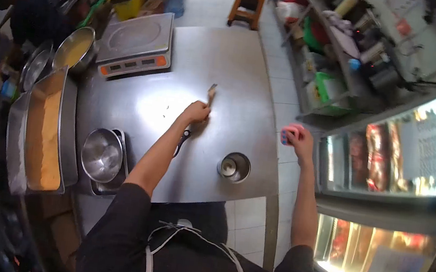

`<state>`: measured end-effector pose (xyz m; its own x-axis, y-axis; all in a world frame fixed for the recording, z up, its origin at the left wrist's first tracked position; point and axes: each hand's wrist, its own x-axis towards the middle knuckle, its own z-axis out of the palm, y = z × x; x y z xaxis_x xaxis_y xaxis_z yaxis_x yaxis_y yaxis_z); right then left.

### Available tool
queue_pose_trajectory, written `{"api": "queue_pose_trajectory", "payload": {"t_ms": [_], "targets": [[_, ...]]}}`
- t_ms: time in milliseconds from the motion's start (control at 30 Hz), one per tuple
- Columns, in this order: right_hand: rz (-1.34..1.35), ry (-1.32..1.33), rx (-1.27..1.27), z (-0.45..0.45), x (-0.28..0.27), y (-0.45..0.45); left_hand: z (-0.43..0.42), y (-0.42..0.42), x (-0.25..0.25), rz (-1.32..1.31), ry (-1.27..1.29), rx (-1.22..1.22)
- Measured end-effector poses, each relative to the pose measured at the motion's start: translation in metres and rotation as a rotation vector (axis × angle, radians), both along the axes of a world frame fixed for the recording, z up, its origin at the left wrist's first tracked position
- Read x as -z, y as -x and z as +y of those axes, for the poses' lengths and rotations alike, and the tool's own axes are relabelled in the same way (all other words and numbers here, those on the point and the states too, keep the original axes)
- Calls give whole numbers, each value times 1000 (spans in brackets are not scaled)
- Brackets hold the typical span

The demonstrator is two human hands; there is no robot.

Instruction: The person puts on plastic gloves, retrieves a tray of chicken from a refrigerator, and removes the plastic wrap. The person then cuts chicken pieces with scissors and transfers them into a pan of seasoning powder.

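Note:
My left hand [196, 112] is closed over the steel table, around a slim tan tool [211, 93] with a darker tip. It resembles a small brush, but its exact kind is unclear. Beside my left forearm lies a black-handled object [182, 141], partly hidden by the arm. Out past the table's right edge, my right hand [299, 145] grips a pink, rounded object [292, 132] with blue marks on its side. What it is I cannot make out. A steel cup [234, 167] stands on the table between my two arms.
A digital scale [136, 41] occupies the table's far left. Nearer are a steel bowl [102, 155] and a deep pan [67, 144] with orange-yellow contents. A lit display fridge [389, 157] and shelving [320, 56] line the right. Another person [37, 13] is at far left.

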<state>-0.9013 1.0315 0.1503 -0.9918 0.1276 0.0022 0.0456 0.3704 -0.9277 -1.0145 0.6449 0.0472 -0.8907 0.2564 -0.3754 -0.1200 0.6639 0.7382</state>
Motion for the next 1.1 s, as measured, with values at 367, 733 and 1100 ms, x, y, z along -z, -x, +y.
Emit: {"api": "queue_pose_trajectory", "payload": {"t_ms": [367, 733, 1100], "targets": [[449, -687, -910, -121, 93, 216, 55, 6, -15, 341, 134, -297], [77, -655, -1207, -133, 19, 239, -20, -396, -51, 251, -317, -1235], [74, -251, -1624, -377, -210, -17, 207, -887, 214, -724, -229, -2429]]}}
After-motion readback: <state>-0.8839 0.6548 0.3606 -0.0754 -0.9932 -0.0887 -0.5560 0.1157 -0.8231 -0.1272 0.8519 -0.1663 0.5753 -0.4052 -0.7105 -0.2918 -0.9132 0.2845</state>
